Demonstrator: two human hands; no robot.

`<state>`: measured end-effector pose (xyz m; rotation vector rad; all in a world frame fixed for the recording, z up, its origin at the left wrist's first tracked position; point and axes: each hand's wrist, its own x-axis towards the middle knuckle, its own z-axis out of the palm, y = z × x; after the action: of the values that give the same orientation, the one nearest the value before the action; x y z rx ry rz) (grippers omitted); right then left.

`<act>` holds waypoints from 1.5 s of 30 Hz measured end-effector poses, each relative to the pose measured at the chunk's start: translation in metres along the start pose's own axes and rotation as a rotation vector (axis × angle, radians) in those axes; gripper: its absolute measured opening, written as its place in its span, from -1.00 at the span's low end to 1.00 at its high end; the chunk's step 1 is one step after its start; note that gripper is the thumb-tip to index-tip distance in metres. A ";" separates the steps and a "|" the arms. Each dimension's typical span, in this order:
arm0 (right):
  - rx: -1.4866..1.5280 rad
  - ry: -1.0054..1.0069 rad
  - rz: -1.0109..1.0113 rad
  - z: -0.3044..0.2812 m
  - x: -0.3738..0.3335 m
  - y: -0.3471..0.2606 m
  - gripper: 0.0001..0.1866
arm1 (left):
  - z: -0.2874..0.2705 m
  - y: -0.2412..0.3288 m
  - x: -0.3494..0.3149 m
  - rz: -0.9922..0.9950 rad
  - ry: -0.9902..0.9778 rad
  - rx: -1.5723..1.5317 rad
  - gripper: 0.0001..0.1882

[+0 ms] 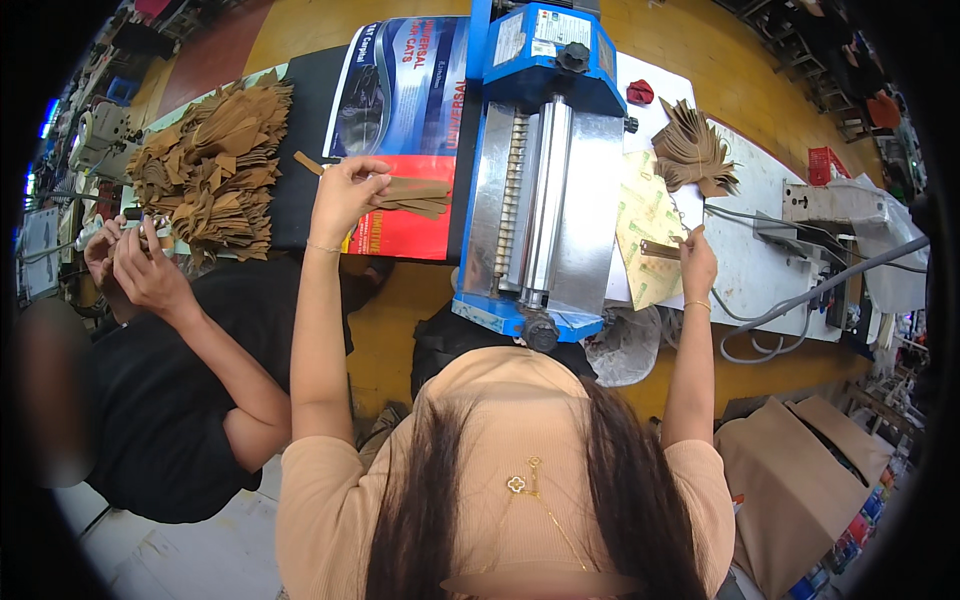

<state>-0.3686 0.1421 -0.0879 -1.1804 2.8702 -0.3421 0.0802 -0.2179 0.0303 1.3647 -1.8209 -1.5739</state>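
Observation:
My left hand (350, 198) hovers over the printed plastic sheet, its fingers pinched together. A narrow brown strip (307, 162) sticks out beyond that hand on its left, apparently held in it. Just right of the fingers, several brown strips (418, 196) lie fanned on the red part of the sheet (400, 235). On the right, my right hand (698, 268) has its fingers closed at the end of a small bunch of brown strips (660, 249), over a yellowish patterned paper (640, 215). Between my hands stands a blue roller machine (550, 50) with a shiny metal roller (547, 200).
A big heap of brown pieces (215, 165) covers the table's left end. Another brown bundle (695, 150) and a red object (640, 92) lie right of the machine. Grey cables (790, 310) loop over the right side. A co-worker in black (190, 390) sits close on my left.

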 end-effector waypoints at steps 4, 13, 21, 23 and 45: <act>0.255 0.302 0.123 -0.021 -0.001 -0.006 -0.88 | -0.018 -0.064 0.024 -0.133 0.027 -0.107 -0.82; 1.001 0.080 0.170 -0.101 0.006 -0.066 -0.84 | -0.050 -0.196 0.072 -0.175 0.326 0.332 -0.67; 0.890 -0.629 0.111 -0.103 0.022 -0.150 -0.80 | 0.013 -0.146 0.063 0.263 0.237 0.410 -0.60; 0.662 -0.640 0.021 -0.082 0.029 -0.164 -0.86 | 0.046 -0.124 0.053 0.215 0.069 0.214 -0.63; 0.648 -0.700 -0.068 -0.049 0.052 -0.192 -0.80 | 0.166 -0.040 0.035 0.135 -0.315 0.017 -0.72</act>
<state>-0.2772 -0.0172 0.0036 -0.9962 1.9099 -0.6398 -0.0493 -0.1530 -0.0669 1.0193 -2.0610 -1.7827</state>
